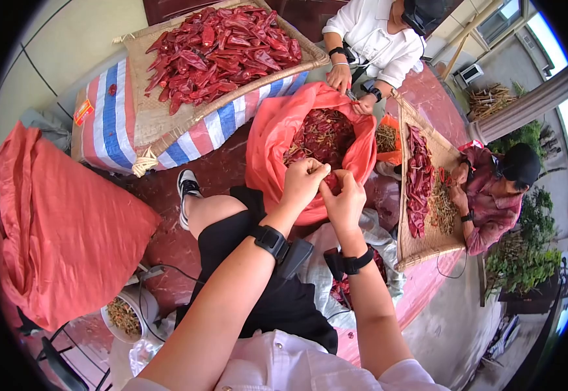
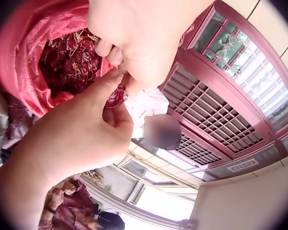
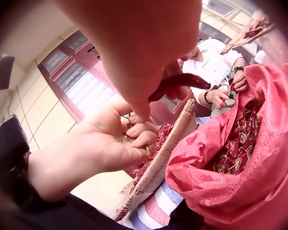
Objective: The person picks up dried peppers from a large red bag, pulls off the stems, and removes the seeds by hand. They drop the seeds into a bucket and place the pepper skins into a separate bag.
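Note:
My right hand holds a dark red dried chili pepper, its curved tip sticking out past the fingers in the right wrist view. Thumb and curled fingers of my left hand meet the right fingertips, pinching at the pepper's other end, which the fingers hide. In the left wrist view a bit of the pepper shows inside the right hand. Both hands are above the near rim of an open red woven sack, which has dried chilies and pale stems in it.
A woven tray heaped with red chilies stands at back left on a striped bundle. A full red sack and a white stem bucket are at left. Two people work opposite, one beside another tray.

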Available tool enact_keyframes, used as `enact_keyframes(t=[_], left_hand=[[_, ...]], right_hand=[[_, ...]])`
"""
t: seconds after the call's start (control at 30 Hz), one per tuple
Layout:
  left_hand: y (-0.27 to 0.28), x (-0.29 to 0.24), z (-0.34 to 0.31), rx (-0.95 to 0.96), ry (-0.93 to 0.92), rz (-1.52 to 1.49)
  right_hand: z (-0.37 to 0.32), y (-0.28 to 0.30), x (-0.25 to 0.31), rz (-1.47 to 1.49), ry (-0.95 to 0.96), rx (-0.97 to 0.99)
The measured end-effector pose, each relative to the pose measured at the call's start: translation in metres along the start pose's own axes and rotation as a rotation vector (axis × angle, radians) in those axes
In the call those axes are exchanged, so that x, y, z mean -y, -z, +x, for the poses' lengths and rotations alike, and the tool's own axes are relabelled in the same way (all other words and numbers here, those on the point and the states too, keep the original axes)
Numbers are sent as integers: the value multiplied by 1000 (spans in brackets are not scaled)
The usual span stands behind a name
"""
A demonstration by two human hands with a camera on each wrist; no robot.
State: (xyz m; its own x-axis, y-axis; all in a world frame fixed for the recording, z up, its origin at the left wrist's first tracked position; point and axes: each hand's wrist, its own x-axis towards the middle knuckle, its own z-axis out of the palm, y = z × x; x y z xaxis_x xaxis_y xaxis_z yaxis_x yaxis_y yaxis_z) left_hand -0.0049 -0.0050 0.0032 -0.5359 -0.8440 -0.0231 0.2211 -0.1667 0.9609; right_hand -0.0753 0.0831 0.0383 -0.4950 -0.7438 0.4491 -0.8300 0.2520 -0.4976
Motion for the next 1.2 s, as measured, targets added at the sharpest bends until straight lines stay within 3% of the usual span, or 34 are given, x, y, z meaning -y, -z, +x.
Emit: enact_keyframes(t=[0.13, 0.2, 0.27, 0.4, 0.47, 0.57, 0.6, 0.67, 0.8, 0.87, 0.93, 0.97, 1.0, 1.07, 1.1, 1.2], left_hand=[[2, 8, 4, 30, 2, 10], [2, 7, 3, 35, 78, -126], [3, -20, -5, 70, 307, -294], [7, -12, 0, 163, 432, -450], [2, -12, -1, 103, 405, -398], [-3, 11, 6, 45, -16, -25], [-6, -7, 0, 13, -124, 180], [-9, -24, -5, -68, -603, 709], [-11, -25, -10, -31, -661, 804], [-7, -21, 1, -285, -576, 618], [2, -19, 5, -292, -266, 272], [7, -20, 5, -264, 162, -103], [20, -8, 8, -119, 315, -527], [19, -9, 6, -77, 407, -787], [19, -10, 4, -54, 422, -802], [17, -9, 3, -47, 474, -840]], right_hand=[[1, -4, -1, 16, 129, -102], [0, -5, -6, 247, -36, -9], [2, 0, -1, 535, -164, 70], [5, -2, -12, 647, -169, 113], [3, -2, -16, 682, -260, 201], [4, -1, -16, 771, -347, 245], [4, -1, -17, 815, -392, 262], [2, 1, -13, 774, -390, 236], [-5, 7, -6, 552, -403, 143], [-17, 9, -19, 597, -463, 159], [-35, 12, -32, 798, -549, 91], [-49, 14, -42, 844, -617, 58], [-65, 17, -57, 884, -644, 36], [-110, 16, -109, 709, -665, -4], [-120, 40, -102, 823, -895, 75], [-186, 63, -162, 975, -1239, -1]])
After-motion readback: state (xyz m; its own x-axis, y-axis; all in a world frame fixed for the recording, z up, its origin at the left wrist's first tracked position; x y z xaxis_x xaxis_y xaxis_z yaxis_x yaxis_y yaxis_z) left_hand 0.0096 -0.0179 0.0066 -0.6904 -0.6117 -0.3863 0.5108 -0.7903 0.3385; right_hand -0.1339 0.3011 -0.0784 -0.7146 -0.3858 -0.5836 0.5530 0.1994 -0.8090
